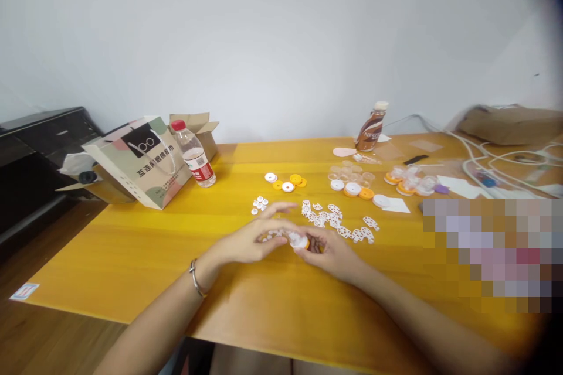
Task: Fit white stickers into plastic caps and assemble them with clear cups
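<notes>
White-and-orange piece [299, 241], right hand [329, 250] clamped on it, left hand [255, 238] arched beside it, grip unclear

Right hand [328, 251] grips small white-and-orange piece [299, 242] with clear top; left hand [259, 237] curves around its other side, exact contact hard to tell. Bracelet [193, 277] on left wrist. Both above yellow-brown surface [149, 252]. Just beyond: white cutouts [322, 218], small white knobs [260, 203]. Farther back: orange discs [295, 179], white discs [288, 187], clear cups [352, 173]. Red-capped water bottle [197, 159] beside paper bag [152, 173], open cardboard box [207, 136] behind. Brown drink bottle [370, 130] near wall [281, 41].
</notes>
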`<control>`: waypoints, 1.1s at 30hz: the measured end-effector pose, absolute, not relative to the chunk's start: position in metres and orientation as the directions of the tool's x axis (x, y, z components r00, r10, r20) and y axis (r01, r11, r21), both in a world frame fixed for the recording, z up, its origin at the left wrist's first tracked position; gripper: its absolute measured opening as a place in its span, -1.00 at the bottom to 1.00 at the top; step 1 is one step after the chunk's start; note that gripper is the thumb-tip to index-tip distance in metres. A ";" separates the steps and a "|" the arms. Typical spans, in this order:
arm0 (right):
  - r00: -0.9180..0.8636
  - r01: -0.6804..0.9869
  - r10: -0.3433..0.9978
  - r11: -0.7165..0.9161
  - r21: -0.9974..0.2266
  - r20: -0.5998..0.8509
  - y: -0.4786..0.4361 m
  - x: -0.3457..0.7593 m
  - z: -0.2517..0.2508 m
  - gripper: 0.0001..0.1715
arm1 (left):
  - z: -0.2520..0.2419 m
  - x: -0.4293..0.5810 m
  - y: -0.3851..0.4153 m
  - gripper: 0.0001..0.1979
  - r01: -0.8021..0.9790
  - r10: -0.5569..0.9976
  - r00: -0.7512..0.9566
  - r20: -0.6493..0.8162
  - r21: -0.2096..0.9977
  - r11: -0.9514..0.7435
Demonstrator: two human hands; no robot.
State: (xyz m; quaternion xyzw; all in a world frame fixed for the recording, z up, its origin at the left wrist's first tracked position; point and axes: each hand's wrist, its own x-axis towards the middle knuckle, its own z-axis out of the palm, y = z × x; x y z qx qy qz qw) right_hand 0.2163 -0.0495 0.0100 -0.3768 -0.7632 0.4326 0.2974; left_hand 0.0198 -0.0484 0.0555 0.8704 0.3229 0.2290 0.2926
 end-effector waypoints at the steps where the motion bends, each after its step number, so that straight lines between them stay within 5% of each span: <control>1: -0.537 0.315 0.833 0.347 -0.884 0.135 -0.050 0.216 0.009 -0.85 | 0.056 0.020 -0.049 -0.74 0.456 0.733 0.642 0.225 0.657 -0.601; 7: -0.546 0.325 0.826 0.361 -0.874 0.138 -0.049 0.217 0.009 -0.89 | 0.059 0.020 -0.053 -0.81 0.444 0.673 0.706 0.222 0.602 -0.664; 14: -0.554 0.321 0.825 0.336 -0.886 0.112 -0.048 0.217 0.009 -0.90 | 0.051 0.027 -0.052 -0.75 0.585 0.827 0.540 0.159 0.636 -0.504; 27: -0.612 0.261 0.782 0.341 -0.903 0.118 -0.049 0.222 0.006 -0.86 | 0.042 0.027 -0.055 -0.79 0.453 0.760 0.564 0.323 0.648 -0.612; 33: -0.589 0.358 0.768 0.527 -0.770 0.252 -0.045 0.224 0.007 -0.83 | 0.036 0.039 -0.061 -0.72 0.485 0.707 0.600 0.375 0.532 -0.694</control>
